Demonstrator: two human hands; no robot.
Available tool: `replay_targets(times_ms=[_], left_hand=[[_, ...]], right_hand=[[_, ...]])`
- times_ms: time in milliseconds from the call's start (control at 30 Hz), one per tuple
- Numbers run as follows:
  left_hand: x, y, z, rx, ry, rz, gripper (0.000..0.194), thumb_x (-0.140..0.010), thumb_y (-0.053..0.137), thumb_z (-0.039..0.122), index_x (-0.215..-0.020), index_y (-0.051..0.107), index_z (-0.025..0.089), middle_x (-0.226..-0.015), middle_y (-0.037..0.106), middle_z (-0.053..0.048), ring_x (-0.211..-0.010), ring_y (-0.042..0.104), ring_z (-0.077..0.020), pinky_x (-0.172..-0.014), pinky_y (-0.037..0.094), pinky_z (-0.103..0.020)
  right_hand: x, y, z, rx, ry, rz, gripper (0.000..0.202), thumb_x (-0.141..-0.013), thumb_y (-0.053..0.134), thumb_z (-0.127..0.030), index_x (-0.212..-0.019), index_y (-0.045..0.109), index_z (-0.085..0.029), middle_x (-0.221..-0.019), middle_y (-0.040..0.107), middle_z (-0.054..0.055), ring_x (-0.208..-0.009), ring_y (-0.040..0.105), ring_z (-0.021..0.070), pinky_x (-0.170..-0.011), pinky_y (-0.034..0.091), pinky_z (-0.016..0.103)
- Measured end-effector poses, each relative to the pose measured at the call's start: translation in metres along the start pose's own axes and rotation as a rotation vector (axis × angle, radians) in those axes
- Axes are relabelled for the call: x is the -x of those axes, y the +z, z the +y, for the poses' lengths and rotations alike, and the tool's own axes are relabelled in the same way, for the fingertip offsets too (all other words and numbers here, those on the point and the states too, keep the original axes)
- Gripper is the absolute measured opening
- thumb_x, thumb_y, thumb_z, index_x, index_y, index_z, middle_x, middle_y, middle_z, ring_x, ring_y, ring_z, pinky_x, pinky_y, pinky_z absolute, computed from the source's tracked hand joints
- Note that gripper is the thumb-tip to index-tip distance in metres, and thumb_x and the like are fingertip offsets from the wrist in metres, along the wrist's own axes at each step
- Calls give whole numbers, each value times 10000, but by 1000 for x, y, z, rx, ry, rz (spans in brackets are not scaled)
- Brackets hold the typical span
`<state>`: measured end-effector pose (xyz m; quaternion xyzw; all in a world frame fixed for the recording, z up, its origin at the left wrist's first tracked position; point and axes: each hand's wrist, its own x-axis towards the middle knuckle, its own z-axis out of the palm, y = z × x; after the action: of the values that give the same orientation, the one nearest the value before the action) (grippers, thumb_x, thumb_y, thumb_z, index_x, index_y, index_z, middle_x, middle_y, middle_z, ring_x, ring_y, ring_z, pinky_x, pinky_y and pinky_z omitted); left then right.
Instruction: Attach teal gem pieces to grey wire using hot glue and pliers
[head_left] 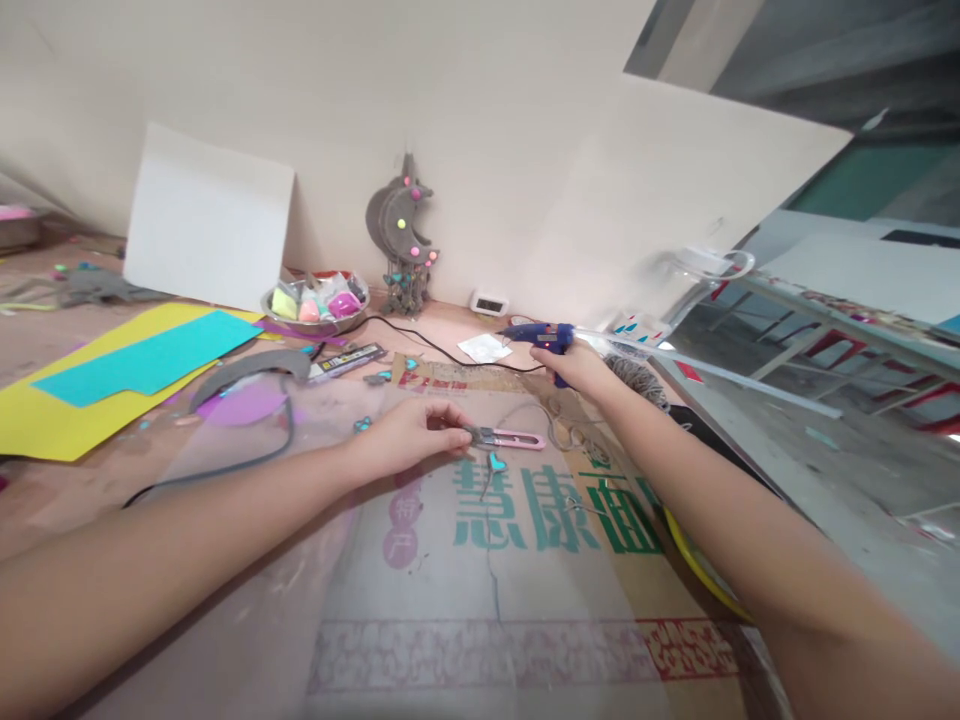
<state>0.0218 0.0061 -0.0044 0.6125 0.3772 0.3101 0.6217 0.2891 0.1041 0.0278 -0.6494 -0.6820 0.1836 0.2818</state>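
The right hand [574,362] grips the glue gun [546,337] at the left hand's [424,430] two o'clock, nozzle toward nine. The left pinches what seems a small grey piece [472,435] beside pink-handled snips [517,440]; fingertips should stay clear of hot glue.

Left hand [424,435]: seen bare, with thumb and fingers [444,412] uncovered; the nails are shown too small to be read.
Left wrist [349,470]: left bare, narrowed smoothly into the hand.
Left forearm [210,555]: exposed as far as the edge of view; a long, slender taper is presented.
Right hand [576,365]: bare, partly hidden.
Right forearm [697,480]: uncovered, broadened from the wrist toward the lower corner.
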Motion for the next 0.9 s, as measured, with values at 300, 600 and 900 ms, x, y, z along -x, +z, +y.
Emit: replay_targets(times_ms=[300,600,900], left_hand=[[4,2,1,-74,84,95,134,-784,593,261,-848,544,153,-705,644,-2,-647,612,-111,-631,478,-233],[6,2,-1,-376,230,159,99,-773,548,200,-842,605,158,-812,663,-17,-741,620,-137,-685,493,-248],[6,0,2,-444,236,182,93,-780,552,204,-842,609,166,-809,652,-11,-737,609,-132,-664,486,-237]], right_hand=[[83,-17,-24,-320,-256,-320,370,-816,530,-515,-862,633,-163,-777,678,60,-672,632,164,-621,488,258],[120,-7,-6,-158,-247,-374,273,-802,541,-476,-852,670,-240,-885,700,28,-839,641,228,-786,494,340],[118,-4,-17,-136,-208,-347,263,-756,539,-439,-614,573,-221,-688,645,23,-669,604,196,-651,484,307]])
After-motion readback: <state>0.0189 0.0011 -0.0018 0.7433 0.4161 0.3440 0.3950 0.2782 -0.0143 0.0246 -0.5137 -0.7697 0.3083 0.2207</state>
